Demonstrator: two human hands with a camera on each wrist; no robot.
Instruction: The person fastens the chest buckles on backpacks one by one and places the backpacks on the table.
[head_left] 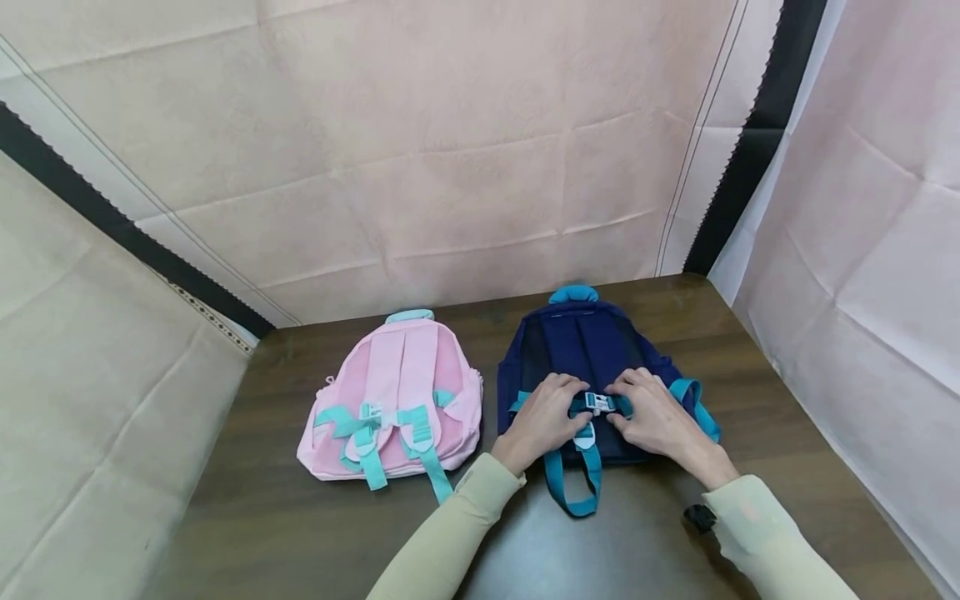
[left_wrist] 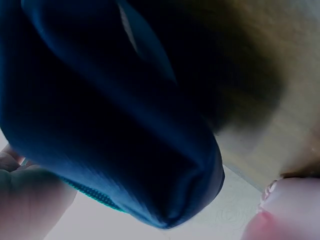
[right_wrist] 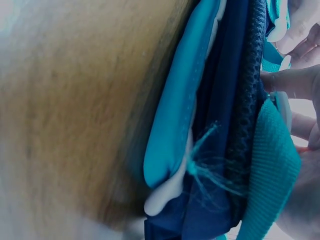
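Observation:
A navy backpack [head_left: 577, 333] lies strap side up on the table, its blue top handle [head_left: 573, 293] toward the back wall. Across its straps runs a teal chest strap [head_left: 624, 406] with a white buckle [head_left: 598, 402], whose two halves look joined. From the left, my left hand [head_left: 546, 412] pinches this strap beside the buckle between thumb and fingers. My right hand [head_left: 654, 412] does the same on the other side. In the right wrist view, teal webbing [right_wrist: 272, 165] hangs by the bag's edge. Dark navy fabric [left_wrist: 110, 115] fills much of the left wrist view.
To the left lies a pink backpack [head_left: 393, 358] with mint straps [head_left: 427, 454], also strap side up. Loose teal webbing [head_left: 553, 483] from the navy bag trails over the wooden table [head_left: 300, 533]. Pale fabric walls [head_left: 450, 167] enclose the back and sides.

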